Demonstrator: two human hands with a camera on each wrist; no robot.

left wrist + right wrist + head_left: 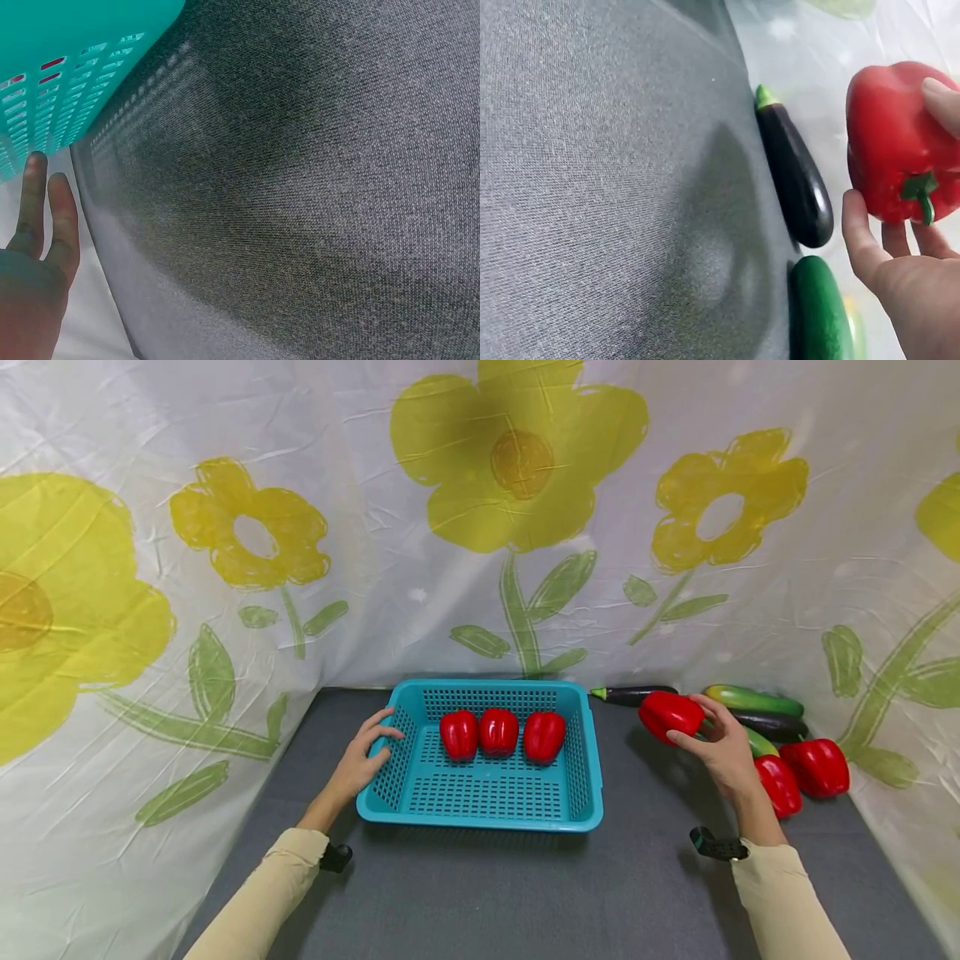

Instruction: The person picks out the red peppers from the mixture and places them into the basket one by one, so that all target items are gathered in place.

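My right hand (pixel 720 747) grips a red bell pepper (pixel 670 717) above the table, right of the basket. In the right wrist view, fingers and thumb hold the pepper (pixel 900 142) with its green stem showing, and its shadow falls on the cloth. My left hand (pixel 366 758) is at the left side of a turquoise plastic basket (pixel 480 823), fingers spread at the rim. From the left wrist, two fingers (pixel 64 217) show near the perforated basket wall (pixel 67 82). Inside the basket, three red bell peppers (pixel 498 732) sit in a row.
At the right lie two more red bell peppers (pixel 816 767), a dark eggplant (pixel 772 724) and green-yellow vegetables (pixel 753 700). Another eggplant (pixel 633 695) lies by the back edge; a green cucumber (pixel 819 307) shows in the right wrist view. A flowered curtain (pixel 420 602) hangs behind the grey table (pixel 480 893).
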